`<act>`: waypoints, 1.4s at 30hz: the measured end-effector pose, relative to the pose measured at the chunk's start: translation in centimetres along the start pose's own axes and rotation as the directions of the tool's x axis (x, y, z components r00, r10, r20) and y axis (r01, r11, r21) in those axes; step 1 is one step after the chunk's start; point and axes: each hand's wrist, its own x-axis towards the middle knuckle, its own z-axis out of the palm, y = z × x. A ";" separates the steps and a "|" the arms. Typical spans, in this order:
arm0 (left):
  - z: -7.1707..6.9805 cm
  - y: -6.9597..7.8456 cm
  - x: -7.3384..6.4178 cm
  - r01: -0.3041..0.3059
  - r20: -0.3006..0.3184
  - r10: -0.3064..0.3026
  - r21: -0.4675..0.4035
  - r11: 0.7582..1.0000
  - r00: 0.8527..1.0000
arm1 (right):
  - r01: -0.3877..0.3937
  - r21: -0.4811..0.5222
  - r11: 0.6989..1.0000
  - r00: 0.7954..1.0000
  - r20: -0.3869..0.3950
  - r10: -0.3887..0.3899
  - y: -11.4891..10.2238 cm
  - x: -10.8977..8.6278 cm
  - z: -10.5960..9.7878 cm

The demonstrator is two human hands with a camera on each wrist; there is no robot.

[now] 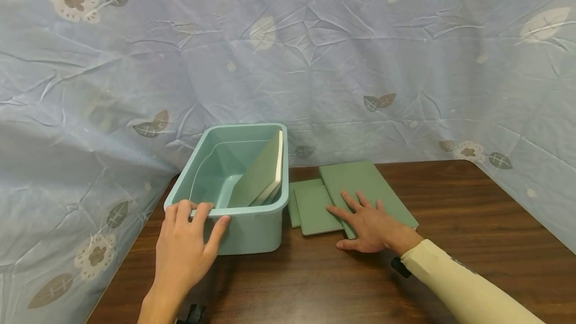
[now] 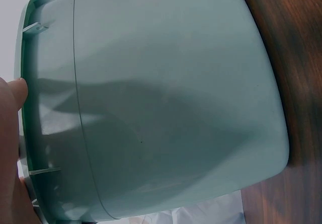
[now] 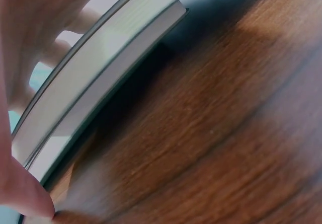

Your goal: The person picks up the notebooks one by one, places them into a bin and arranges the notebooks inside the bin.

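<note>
My left hand [image 1: 182, 244] grips the near rim of a pale green plastic bin [image 1: 249, 231], fingers over the edge and thumb on the rim's outer side. Inside the bin, green notebooks [image 1: 258, 174] lean against its right wall. On the table, my right hand [image 1: 371, 226] lies with spread fingers on a large green notebook [image 1: 364, 179], its thumb by the near edge. Page edges of stacked notebooks [image 3: 100, 58] show under that hand in the right wrist view. A smaller green notebook [image 1: 315, 209] lies left of it, overlapping another green notebook [image 1: 294, 209].
A dark wood-grain table [image 1: 315, 284] carries everything. Behind and along both sides hangs a grey-blue curtain [image 1: 315, 74] with flowers and leaves. The bin stands close to the curtain at the table's left part.
</note>
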 end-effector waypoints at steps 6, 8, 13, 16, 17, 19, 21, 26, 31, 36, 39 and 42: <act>0.0 0.0 0.0 0.002 0.001 -0.002 -0.002 1.000 1.000 | 0.010 -0.044 0.999 1.000 -0.016 -0.010 0.1 0.1 -0.1; 0.0 0.0 0.0 0.000 0.000 0.000 -0.002 1.000 1.000 | 0.014 -0.055 0.998 1.000 -0.023 -0.015 0.0 0.1 -0.2; 0.0 -0.1 0.0 -0.003 -0.003 0.003 -0.003 1.000 1.000 | 0.020 -0.069 0.997 0.999 -0.031 -0.023 -0.2 0.0 -0.4; 0.0 -0.1 0.0 -0.005 -0.003 0.005 -0.005 1.000 1.000 | 0.024 -0.076 0.997 0.999 -0.027 -0.027 -0.4 -0.1 -0.6; 0.0 -0.1 0.0 -0.005 -0.004 0.005 -0.006 1.000 1.000 | 0.025 -0.081 0.996 0.999 -0.025 -0.027 -0.4 -0.1 -0.6; 0.0 0.0 0.0 -0.004 -0.004 0.004 -0.007 1.000 1.000 | 0.031 -0.091 0.995 0.999 -0.026 -0.034 -0.6 -0.1 -0.8; 0.1 0.0 0.0 -0.004 -0.004 0.004 -0.008 1.000 1.000 | 0.036 -0.104 0.994 0.999 -0.029 -0.039 -0.7 -0.2 -0.9; 0.1 0.0 0.0 -0.001 0.000 0.001 -0.008 1.000 1.000 | 0.044 -0.148 0.988 0.998 -0.039 -0.050 -1.0 -0.2 -1.0; 0.1 0.0 0.0 0.007 0.005 -0.007 -0.010 1.000 1.000 | 0.047 -0.181 0.982 0.997 -0.059 -0.059 -1.2 -0.2 -0.8; 0.1 0.0 0.0 0.008 0.004 -0.008 -0.011 1.000 1.000 | 0.075 -0.236 0.969 0.992 -0.084 -0.097 -1.2 -0.3 -0.8; 0.1 0.0 0.0 0.008 0.002 -0.008 -0.010 1.000 1.000 | 0.087 -0.269 0.959 0.988 -0.101 -0.118 -1.2 -0.2 -0.7; 0.0 0.0 0.0 0.004 -0.003 -0.004 -0.011 1.000 1.000 | 0.089 -0.273 0.958 0.985 -0.120 -0.126 -1.2 -0.1 -0.6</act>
